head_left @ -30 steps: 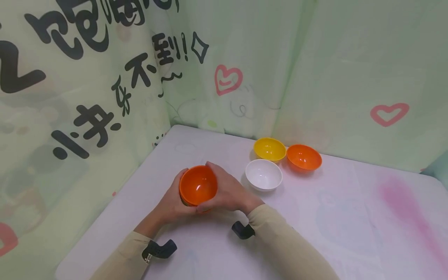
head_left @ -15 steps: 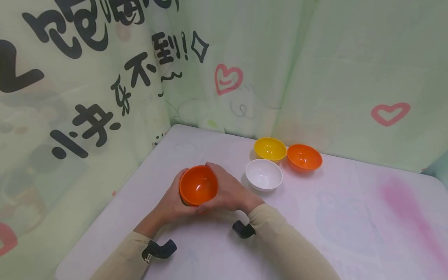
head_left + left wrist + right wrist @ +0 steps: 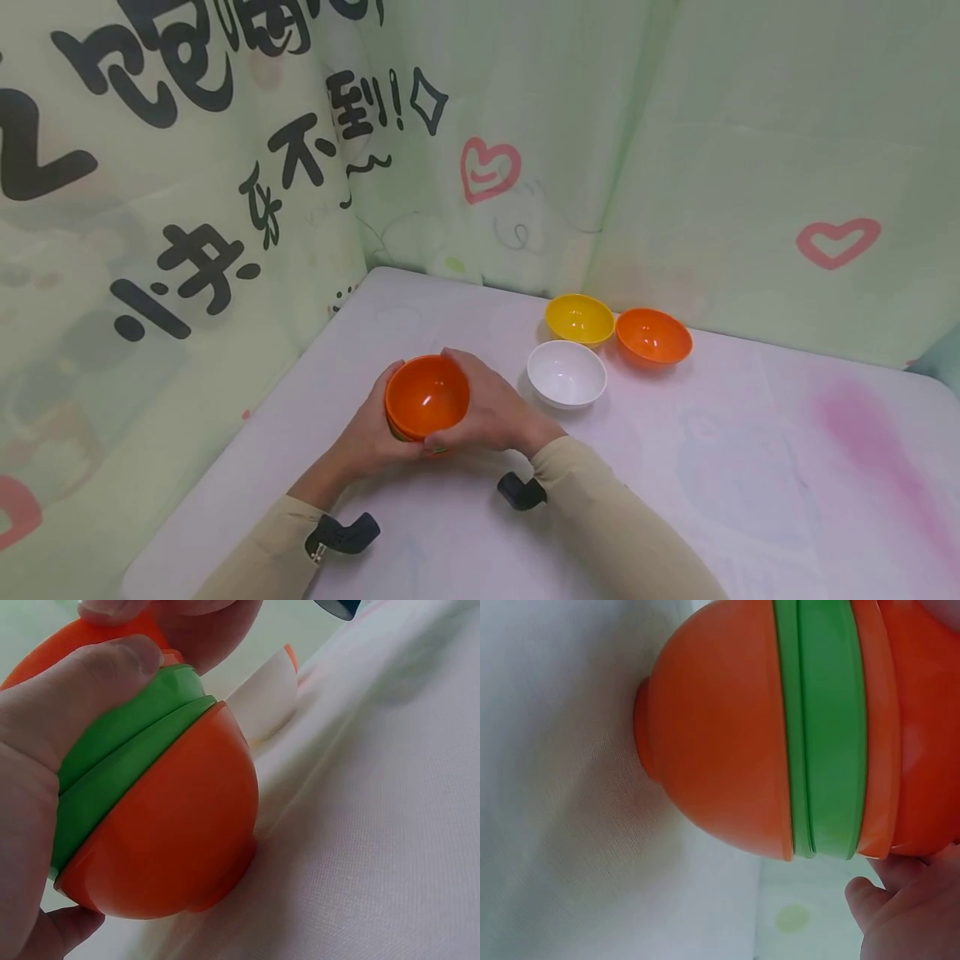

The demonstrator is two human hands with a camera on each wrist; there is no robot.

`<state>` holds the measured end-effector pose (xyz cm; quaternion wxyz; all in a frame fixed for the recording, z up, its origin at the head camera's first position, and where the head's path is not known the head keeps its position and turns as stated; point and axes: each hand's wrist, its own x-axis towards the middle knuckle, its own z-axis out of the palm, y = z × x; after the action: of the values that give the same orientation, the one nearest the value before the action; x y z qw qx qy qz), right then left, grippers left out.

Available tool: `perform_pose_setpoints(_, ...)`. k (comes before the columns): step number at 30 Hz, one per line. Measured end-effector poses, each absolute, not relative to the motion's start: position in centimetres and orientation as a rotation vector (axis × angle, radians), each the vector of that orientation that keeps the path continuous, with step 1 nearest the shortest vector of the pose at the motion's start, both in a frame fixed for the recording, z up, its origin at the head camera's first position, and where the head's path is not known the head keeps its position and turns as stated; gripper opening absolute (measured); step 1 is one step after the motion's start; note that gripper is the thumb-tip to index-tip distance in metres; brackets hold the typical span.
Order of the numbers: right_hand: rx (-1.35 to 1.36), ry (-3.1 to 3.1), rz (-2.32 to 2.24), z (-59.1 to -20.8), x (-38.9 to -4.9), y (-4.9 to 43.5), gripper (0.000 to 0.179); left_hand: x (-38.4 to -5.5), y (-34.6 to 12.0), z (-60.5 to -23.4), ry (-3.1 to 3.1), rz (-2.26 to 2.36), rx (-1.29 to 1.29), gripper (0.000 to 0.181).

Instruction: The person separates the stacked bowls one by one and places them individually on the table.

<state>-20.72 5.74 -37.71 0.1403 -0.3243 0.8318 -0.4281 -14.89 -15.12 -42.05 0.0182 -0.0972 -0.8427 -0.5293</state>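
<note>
A stack of nested bowls stands on the white table, held from both sides. Its top orange bowl [image 3: 426, 398] faces the head camera. Green bowls [image 3: 831, 735] sit in the middle, above a bottom orange bowl [image 3: 184, 817] whose foot is right at the cloth. My left hand [image 3: 371, 433] grips the stack from the left, thumb across the upper rims and a fingertip low on the bottom bowl's edge in the left wrist view. Curled around the upper orange bowls from the right is my right hand [image 3: 491, 408]. The palms hide part of the stack's sides.
Behind and to the right are a white bowl [image 3: 566, 375], a yellow bowl [image 3: 579, 320] and another orange bowl [image 3: 652, 337], grouped close together. The table [image 3: 637, 500] runs back to a printed green curtain [image 3: 750, 167], with another curtain side along the left.
</note>
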Motion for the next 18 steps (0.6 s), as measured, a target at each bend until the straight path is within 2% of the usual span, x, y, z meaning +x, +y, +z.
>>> perform_pose_setpoints(18, -0.976, 2.405, -1.421, -36.71, -20.44, 6.23, 0.103, -15.21, -15.43, -42.11, -2.521, -1.703, -0.446, 0.105)
